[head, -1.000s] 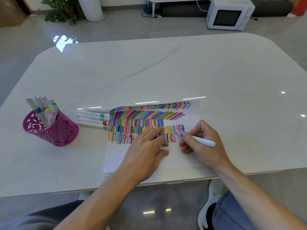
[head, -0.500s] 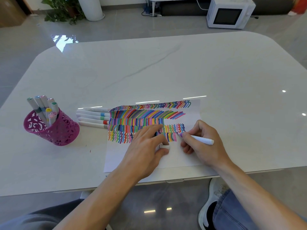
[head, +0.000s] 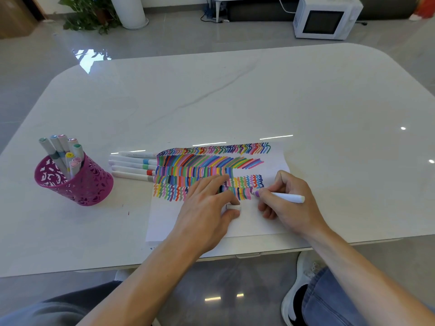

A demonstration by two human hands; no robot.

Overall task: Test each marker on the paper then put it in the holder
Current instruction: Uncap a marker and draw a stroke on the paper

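A white sheet of paper (head: 254, 222) covered with rows of coloured strokes lies near the table's front edge. My right hand (head: 289, 203) grips a white marker (head: 286, 197) with a purple tip, the tip touching the paper at the right end of the lowest row of strokes. My left hand (head: 209, 208) lies flat on the paper and pinches a small white marker cap (head: 233, 207) between thumb and finger. A magenta cut-out holder (head: 77, 184) stands at the left with several markers upright in it. Several white markers (head: 133, 167) lie side by side between holder and paper.
The white marble table (head: 235, 102) has rounded corners and its front edge runs just below the paper. On the floor beyond are a white microwave (head: 327, 18), a potted plant (head: 87, 15) and a white pillar base. My knees and a shoe show under the table.
The purple tip has shifted slightly along the lowest row of strokes. My left hand stays pressed on the paper with the cap.
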